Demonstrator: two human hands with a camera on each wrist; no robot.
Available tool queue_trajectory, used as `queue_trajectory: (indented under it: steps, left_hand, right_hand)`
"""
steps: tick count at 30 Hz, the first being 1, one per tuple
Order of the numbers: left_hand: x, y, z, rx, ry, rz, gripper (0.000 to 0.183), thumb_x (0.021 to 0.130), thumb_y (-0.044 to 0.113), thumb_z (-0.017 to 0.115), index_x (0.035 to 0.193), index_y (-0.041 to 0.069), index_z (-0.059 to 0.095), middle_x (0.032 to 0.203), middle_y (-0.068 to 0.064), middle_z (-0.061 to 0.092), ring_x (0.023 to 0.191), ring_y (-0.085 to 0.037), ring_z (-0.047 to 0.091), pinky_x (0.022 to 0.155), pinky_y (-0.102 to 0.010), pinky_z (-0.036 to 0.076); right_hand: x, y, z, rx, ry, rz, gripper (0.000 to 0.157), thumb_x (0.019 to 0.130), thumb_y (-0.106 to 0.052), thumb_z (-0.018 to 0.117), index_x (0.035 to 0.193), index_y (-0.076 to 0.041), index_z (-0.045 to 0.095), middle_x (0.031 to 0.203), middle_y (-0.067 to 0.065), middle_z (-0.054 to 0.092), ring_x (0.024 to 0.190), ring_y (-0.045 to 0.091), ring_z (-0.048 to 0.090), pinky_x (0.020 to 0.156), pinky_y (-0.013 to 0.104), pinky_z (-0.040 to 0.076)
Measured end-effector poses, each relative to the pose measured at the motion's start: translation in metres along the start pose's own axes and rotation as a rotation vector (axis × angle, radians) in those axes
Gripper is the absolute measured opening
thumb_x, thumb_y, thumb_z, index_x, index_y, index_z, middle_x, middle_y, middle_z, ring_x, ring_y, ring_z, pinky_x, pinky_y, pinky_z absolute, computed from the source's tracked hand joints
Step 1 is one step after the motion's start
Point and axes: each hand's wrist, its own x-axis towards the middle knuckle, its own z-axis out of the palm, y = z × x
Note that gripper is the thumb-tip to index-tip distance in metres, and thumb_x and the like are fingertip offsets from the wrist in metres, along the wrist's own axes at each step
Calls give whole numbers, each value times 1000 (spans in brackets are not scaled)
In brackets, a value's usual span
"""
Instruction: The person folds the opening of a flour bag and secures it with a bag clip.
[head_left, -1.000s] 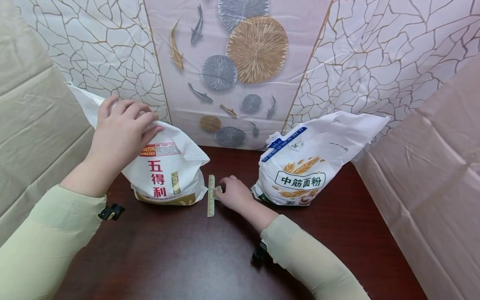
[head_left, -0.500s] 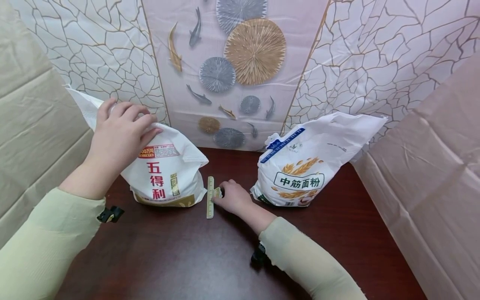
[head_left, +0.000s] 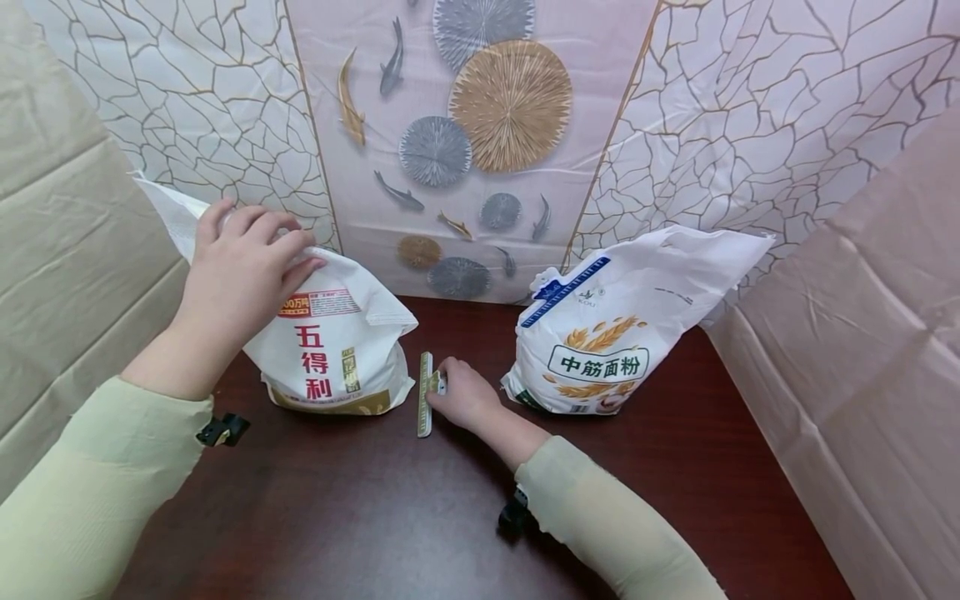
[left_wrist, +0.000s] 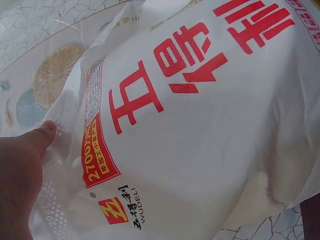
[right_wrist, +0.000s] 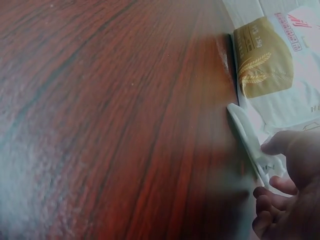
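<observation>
My left hand (head_left: 243, 262) grips the folded top of a white flour bag (head_left: 382, 342) with red lettering, at the left of the head view. In the left wrist view the thumb (left_wrist: 46, 131) lies on the bag's edge and the other fingers are hidden behind. Between the two bags, my right hand (head_left: 468, 393) pinches the handle of a yellow-green and white bag clip (head_left: 425, 408) near the tabletop. The right wrist view shows the clip's long pale bar (right_wrist: 243, 127) between thumb and fingers, beside the bag's gold lower panel.
A second white flour bag (head_left: 637, 292) with green lettering stands at the right, a blue bag clip (head_left: 566, 290) across its upper left corner. The dark red-brown table (head_left: 337, 508) runs forward to patterned cloth (head_left: 360, 192) hung behind.
The right thumb and fingers have closed on the bag clip, which now tilts and has shifted slightly right. The left hand has kept its hold on the bag.
</observation>
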Motion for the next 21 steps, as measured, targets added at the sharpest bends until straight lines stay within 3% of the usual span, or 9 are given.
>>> queue_trajectory:
  steps: [5,13,21]
  left_hand:
    - [1,0,0,-1,4,5,20,91,24,72,108,12,70,111,-13,63,113,-38,49,116,-55,14]
    - [1,0,0,3,10,10,20,91,25,72,107,12,70,111,-13,63,113,-38,49,115,-55,15]
    - [0,0,0,-2,5,0,21,91,25,72,108,12,70,112,-13,63,114,-38,48,116,-54,14]
  right_hand:
    - [2,0,0,56,-5,40,39,88,-32,68,118,-11,56,94,3,62,79,17,58,70,34,49]
    - [3,0,-6,328,-12,143,40,91,-23,63,122,2,58,103,13,66,93,23,59,86,37,49]
    - [2,2,-11,469,-27,247,30,92,-25,64,107,1,66,96,9,64,82,20,56,69,30,47]
